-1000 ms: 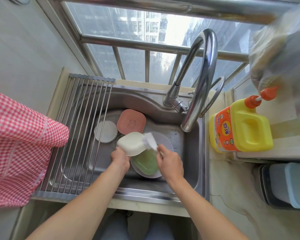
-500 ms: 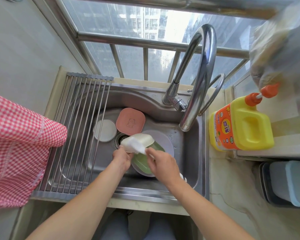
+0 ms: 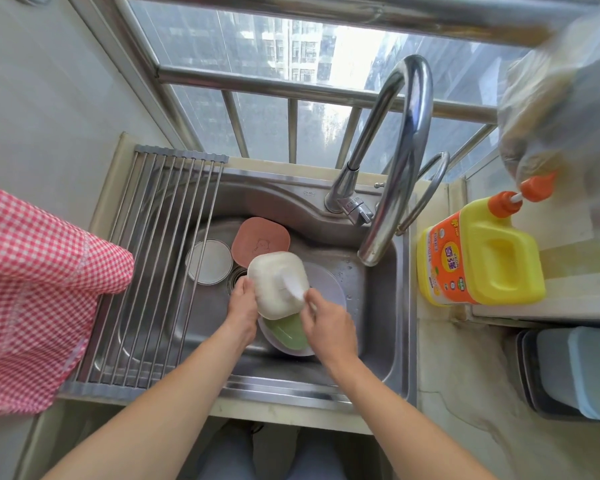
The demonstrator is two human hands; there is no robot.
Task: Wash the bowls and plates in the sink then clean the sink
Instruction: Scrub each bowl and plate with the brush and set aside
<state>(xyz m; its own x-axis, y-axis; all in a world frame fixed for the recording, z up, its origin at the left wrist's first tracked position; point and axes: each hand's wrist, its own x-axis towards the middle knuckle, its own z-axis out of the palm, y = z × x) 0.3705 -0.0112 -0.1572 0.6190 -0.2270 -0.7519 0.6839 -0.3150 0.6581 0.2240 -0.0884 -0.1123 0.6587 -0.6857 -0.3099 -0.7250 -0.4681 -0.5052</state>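
My left hand grips a cream square bowl by its left edge, its underside turned up, over the steel sink. My right hand pinches a white cloth and presses it on the bowl's right side. Below the bowl a green dish lies on a pale lilac plate. A pink square plate and a small white round dish rest at the back of the basin near the drain.
A roll-up steel rack covers the sink's left part, with a red checked cloth draped at its left. The tall faucet arches over the basin. A yellow detergent jug stands on the right counter, bins below it.
The cream bowl has been turned so its underside faces up, and my right hand has moved the cloth across its right side. The camera shifted slightly.
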